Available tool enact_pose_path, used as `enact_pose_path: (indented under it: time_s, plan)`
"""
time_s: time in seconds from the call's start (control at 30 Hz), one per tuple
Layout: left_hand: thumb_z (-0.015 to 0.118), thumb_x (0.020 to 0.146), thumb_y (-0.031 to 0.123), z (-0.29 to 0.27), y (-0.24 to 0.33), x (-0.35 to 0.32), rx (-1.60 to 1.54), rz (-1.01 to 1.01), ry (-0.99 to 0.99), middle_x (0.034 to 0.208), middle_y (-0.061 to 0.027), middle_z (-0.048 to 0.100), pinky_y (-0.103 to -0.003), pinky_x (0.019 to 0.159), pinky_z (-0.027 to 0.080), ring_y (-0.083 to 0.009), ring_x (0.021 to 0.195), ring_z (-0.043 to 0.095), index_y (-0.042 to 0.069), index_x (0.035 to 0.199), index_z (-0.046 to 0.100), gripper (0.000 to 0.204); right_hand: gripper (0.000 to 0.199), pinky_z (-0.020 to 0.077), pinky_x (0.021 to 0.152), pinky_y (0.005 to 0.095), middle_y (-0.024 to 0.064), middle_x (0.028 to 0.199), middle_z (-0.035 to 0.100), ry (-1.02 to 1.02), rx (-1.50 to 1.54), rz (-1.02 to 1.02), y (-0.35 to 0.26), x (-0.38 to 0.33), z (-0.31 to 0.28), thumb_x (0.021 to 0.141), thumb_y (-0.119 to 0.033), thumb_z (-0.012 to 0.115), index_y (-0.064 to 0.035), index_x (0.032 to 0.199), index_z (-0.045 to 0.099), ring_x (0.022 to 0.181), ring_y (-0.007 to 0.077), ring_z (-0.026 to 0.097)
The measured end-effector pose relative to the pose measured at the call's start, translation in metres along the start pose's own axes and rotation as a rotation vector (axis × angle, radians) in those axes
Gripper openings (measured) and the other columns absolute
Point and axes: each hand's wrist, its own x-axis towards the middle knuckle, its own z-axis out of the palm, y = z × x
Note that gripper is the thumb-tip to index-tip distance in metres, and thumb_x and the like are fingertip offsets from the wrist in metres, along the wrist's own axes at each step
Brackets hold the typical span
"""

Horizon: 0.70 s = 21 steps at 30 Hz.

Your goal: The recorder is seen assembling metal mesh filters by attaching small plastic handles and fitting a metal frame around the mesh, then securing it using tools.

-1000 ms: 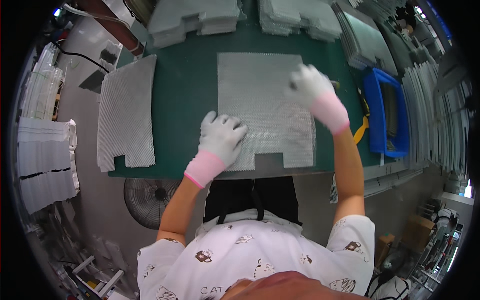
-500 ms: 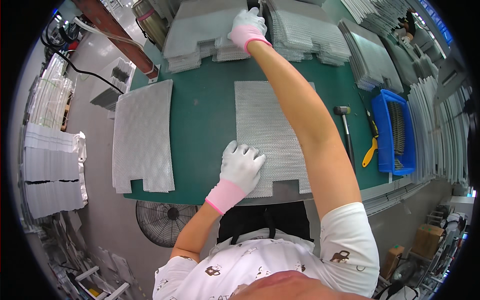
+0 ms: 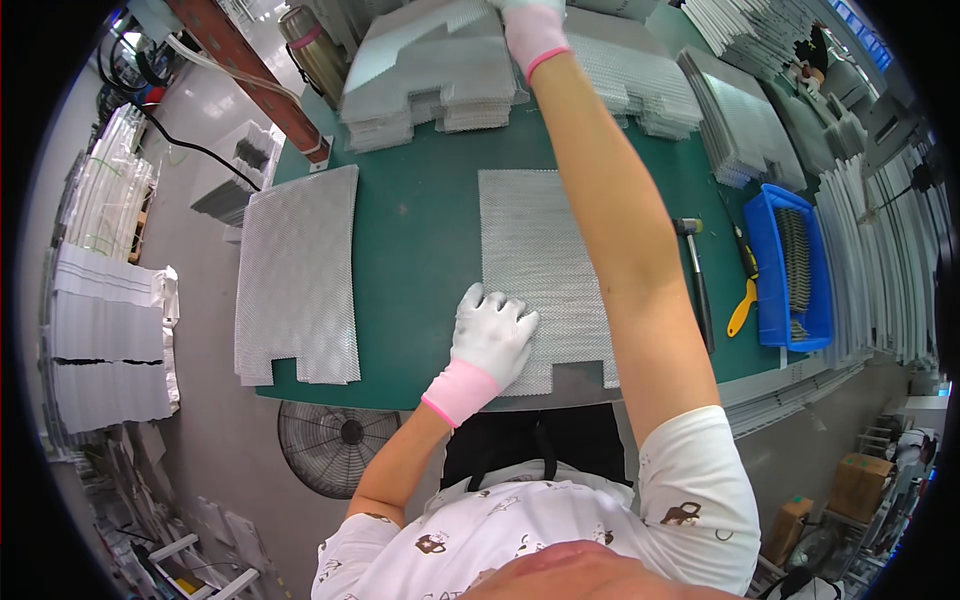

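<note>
My left hand [image 3: 490, 338], in a white glove with a pink cuff, lies on the left part of a grey metal mesh sheet [image 3: 540, 250] in front of me, its fingers slightly bent and apart. This sheet has a notch in its near edge. My right arm stretches across it to the far side of the table. There my right hand [image 3: 533, 28], gloved alike, is between two stacks of notched mesh sheets, the left stack [image 3: 430, 75] and the right stack [image 3: 630, 75]. Its fingers are largely cut off by the top edge.
Another notched mesh sheet [image 3: 298, 270] lies at the left of the green table [image 3: 415, 250]. On the right are a mallet [image 3: 697, 280], a yellow-handled tool [image 3: 742, 305] and a blue bin [image 3: 768, 270] of ribbed metal parts. A red post [image 3: 255, 85] and a flask [image 3: 312, 55] stand far left.
My right hand has moved farther away, toward the top edge. The top sheet of the far left stack now lies askew. My left hand stays on the mesh sheet; the view has shifted slightly.
</note>
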Motion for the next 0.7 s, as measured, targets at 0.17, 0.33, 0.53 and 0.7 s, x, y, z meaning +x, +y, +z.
enact_pose_path:
  time_s: [0.17, 0.33, 0.53, 0.7]
  plan:
    - [0.071, 0.072, 0.022, 0.002, -0.012, -0.012, 0.028, -0.079, 0.024, 0.086, -0.0011, 0.064, -0.051, 0.099, 0.035, -0.022, 0.09, 0.061, 0.013, 0.086, 0.067, 0.017, 0.04, 0.0474, 0.063, 0.0264, 0.0055, 0.107, 0.067, -0.719, 0.825, 0.46, -0.024, -0.022, -0.012, 0.088, -0.004, 0.06, -0.0064, 0.128, 0.055, 0.068, 0.0116, 0.056]
    - [0.072, 0.07, 0.018, 0.001, -0.004, -0.003, -0.048, -0.032, 0.107, 0.094, -0.0015, 0.063, -0.045, 0.098, 0.035, -0.0223, 0.096, 0.06, 0.014, 0.094, 0.067, 0.025, 0.056, 0.0481, 0.067, 0.0277, 0.0081, 0.126, 0.06, -1.004, 1.062, -0.035, -0.002, -0.027, -0.068, 0.09, -0.007, 0.06, -0.0087, 0.142, 0.039, 0.078, 0.0108, 0.057]
    - [0.069, 0.068, 0.003, -0.043, 0.01, -0.014, -0.013, 0.089, 0.52, 0.1, -0.007, 0.059, -0.039, 0.083, 0.045, -0.0258, 0.098, 0.058, 0.008, 0.101, 0.063, 0.034, 0.04, 0.047, 0.068, 0.0229, 0.0082, 0.114, 0.062, -0.726, 0.825, 0.443, -0.025, -0.073, -0.106, 0.091, 0.002, 0.052, -0.003, 0.131, 0.049, 0.081, 0.0098, 0.055]
    - [0.064, 0.075, -0.003, -0.05, -0.008, 0.003, -0.04, -0.15, 0.735, 0.102, -0.0116, 0.062, -0.036, 0.08, 0.047, -0.0273, 0.091, 0.06, 0.002, 0.104, 0.064, 0.029, 0.029, 0.0482, 0.067, 0.0294, 0.018, 0.108, 0.064, -0.633, 1.124, 0.622, -0.002, -0.05, -0.066, 0.092, 0.0, 0.051, -0.0014, 0.121, 0.052, 0.066, 0.0184, 0.056]
